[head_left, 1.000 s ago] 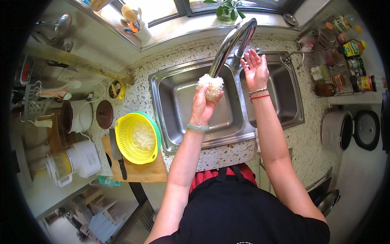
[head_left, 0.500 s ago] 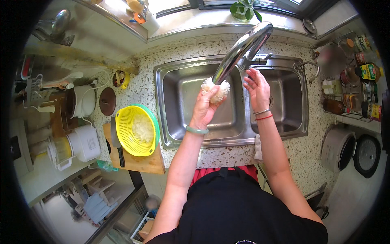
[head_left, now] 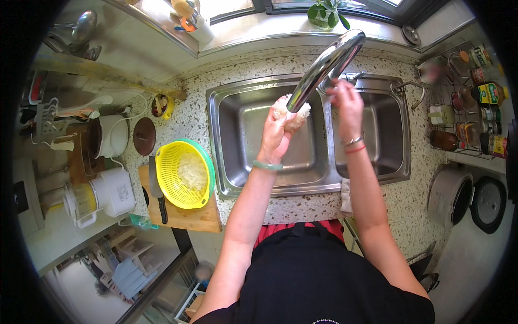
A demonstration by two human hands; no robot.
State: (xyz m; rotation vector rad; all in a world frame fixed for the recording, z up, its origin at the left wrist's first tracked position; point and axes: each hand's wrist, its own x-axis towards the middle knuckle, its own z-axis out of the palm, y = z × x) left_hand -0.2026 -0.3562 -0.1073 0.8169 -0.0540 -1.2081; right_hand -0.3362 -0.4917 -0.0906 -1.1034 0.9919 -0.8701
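My left hand (head_left: 274, 141) is closed around a ruffled white lump (head_left: 300, 117), whose exact kind I cannot tell. It holds the lump over the left sink basin (head_left: 237, 127), right under the mouth of the chrome faucet (head_left: 325, 63). Smeared by motion, my right hand (head_left: 349, 112) is raised over the right basin (head_left: 387, 135), close to the faucet's base and lever (head_left: 357, 76). Whether it touches the lever is hidden. Left of the sink, a yellow colander (head_left: 166, 186) nested with a green bowl (head_left: 207, 157) holds loose white pieces (head_left: 192, 171).
Colander and knife (head_left: 155, 181) rest on a wooden cutting board (head_left: 202, 220). A brown round lid (head_left: 144, 136) and yellow cup (head_left: 168, 110) sit behind. At right stand a spice rack (head_left: 467, 124) and an open-lidded cooker (head_left: 449, 198). A cloth (head_left: 346, 195) hangs at the sink's front.
My right hand has moved up toward the faucet's lever; its spread fingers have drawn in and blurred. My left hand, with the white lump, has risen slightly and shifted right under the faucet.
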